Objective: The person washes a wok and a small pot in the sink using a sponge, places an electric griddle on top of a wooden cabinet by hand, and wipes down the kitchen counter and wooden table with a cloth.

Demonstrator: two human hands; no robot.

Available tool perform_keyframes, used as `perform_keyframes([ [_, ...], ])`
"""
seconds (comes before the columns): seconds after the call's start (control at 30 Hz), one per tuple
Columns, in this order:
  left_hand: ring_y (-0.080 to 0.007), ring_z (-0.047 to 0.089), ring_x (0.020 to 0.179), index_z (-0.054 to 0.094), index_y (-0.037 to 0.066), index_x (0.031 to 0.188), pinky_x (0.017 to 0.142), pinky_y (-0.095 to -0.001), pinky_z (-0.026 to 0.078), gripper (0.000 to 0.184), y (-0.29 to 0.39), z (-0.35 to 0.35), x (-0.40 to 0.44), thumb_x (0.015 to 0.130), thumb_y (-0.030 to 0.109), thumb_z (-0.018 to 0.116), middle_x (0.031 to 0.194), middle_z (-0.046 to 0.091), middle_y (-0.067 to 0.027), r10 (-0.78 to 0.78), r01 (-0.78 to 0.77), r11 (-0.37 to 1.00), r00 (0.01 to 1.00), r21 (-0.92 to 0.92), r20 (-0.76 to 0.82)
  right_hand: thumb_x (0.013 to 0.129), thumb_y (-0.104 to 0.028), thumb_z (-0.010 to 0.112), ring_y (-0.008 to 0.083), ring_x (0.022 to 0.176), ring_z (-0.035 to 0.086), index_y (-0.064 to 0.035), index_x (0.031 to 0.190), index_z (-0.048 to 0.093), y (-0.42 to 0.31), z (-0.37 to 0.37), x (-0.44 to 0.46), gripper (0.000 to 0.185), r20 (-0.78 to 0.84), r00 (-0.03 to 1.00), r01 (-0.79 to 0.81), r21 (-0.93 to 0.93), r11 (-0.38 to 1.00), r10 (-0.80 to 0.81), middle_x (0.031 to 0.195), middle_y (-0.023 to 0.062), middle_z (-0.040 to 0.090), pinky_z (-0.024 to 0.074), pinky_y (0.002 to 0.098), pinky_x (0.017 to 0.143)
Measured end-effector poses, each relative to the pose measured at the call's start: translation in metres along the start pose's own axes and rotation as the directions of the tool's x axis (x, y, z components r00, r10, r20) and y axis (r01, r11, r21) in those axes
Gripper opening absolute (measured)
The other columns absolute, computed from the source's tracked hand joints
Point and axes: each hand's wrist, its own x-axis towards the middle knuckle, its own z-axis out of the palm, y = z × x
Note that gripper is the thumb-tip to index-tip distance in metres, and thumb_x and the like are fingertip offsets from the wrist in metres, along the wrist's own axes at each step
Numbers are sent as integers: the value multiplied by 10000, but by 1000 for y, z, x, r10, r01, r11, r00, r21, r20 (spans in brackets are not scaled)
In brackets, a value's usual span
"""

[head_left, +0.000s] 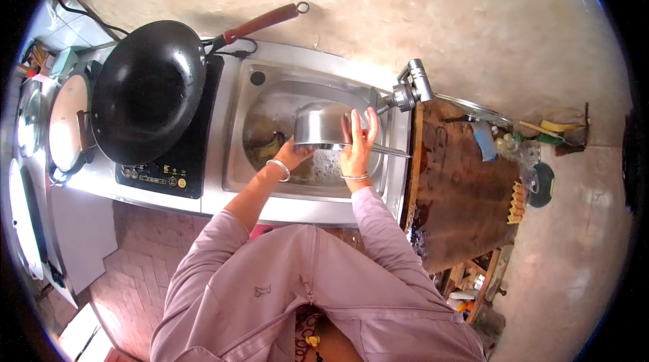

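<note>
A shiny stainless steel saucepan is held over the sink, its long handle pointing right. My left hand grips its lower left edge, with some fingertips hidden beneath the pan. Against the right side of the pan rests my right hand, fingers stretched upward and spread; its thumb is hard to make out. Below the pan, whitish bubbles show in the basin, and something dark and yellowish lies at the basin's left, too unclear to name. The grey tap stands at the right rear of the sink.
Left of the sink, a large black wok sits on an induction cooktop, its red-brown handle reaching over the counter's back. A wooden table adjoins the sink on the right, with an egg tray at its far edge.
</note>
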Motion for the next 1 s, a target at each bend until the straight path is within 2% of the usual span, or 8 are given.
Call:
perform_keyframes([
  [0.1,-167,533,881,468,-3,1093,784,-295,446,341,105,12,-14,830,208,518,934,574,-47,-362,214,788,920,-577,-153,627,212,372,290,1152,347,-66,1226,420,-26,-4,12,662,-38,993,107,-173,979,-115,1288,166,267,392,294,807],
  [0.23,-95,490,974,472,16,1160,811,-228,403,318,115,-15,6,856,109,473,1023,570,-43,279,-319,940,921,-119,-271,716,122,445,322,1153,347,-41,1257,347,-36,-2,13,573,-66,992,98,-155,983,-109,1276,195,296,343,335,901],
  [0.47,-131,458,1056,436,41,1211,912,-252,334,425,205,-16,-9,797,-46,472,1149,516,-69,588,-599,800,777,21,-227,686,36,567,372,1191,294,8,1308,87,-49,-1,8,787,-133,990,-74,-198,977,48,1281,251,273,272,361,985],
  [0.6,-133,471,1030,390,53,1246,878,-245,362,496,213,-18,-4,772,-89,425,1171,488,-97,584,-594,804,776,34,-240,761,-36,538,318,1098,434,-112,1339,17,-60,9,13,782,-139,927,-301,278,912,348,1261,245,328,385,373,913],
  [0.8,-98,505,843,348,12,1234,669,-217,438,541,189,-30,-24,730,-35,539,1054,522,-104,409,-364,905,889,221,-207,828,-2,409,329,945,532,-44,1164,336,-29,41,-6,346,519,485,-535,813,-231,703,1111,169,451,528,465,700],
  [0.87,-107,537,770,384,-14,1183,600,-216,447,487,192,-26,-39,734,20,569,944,561,-99,290,-242,926,948,291,-133,835,-23,421,318,919,549,-34,1131,372,-13,41,-25,300,673,514,-580,729,-363,531,1060,163,495,523,453,726],
  [0.93,-136,557,684,408,-29,1145,576,-245,455,490,190,-18,-50,723,122,606,803,585,-76,-369,293,871,920,394,134,835,-49,454,307,888,562,-21,1099,396,-2,36,-34,272,720,498,-599,688,-409,483,1012,154,518,526,447,714],
  [1.0,-176,574,657,389,-28,1160,582,-277,461,543,190,-10,-44,712,177,618,760,594,-91,-408,309,793,909,525,81,834,-75,487,296,857,575,-9,1067,419,9,29,-37,251,757,488,-615,651,-445,434,963,145,540,530,442,702],
])
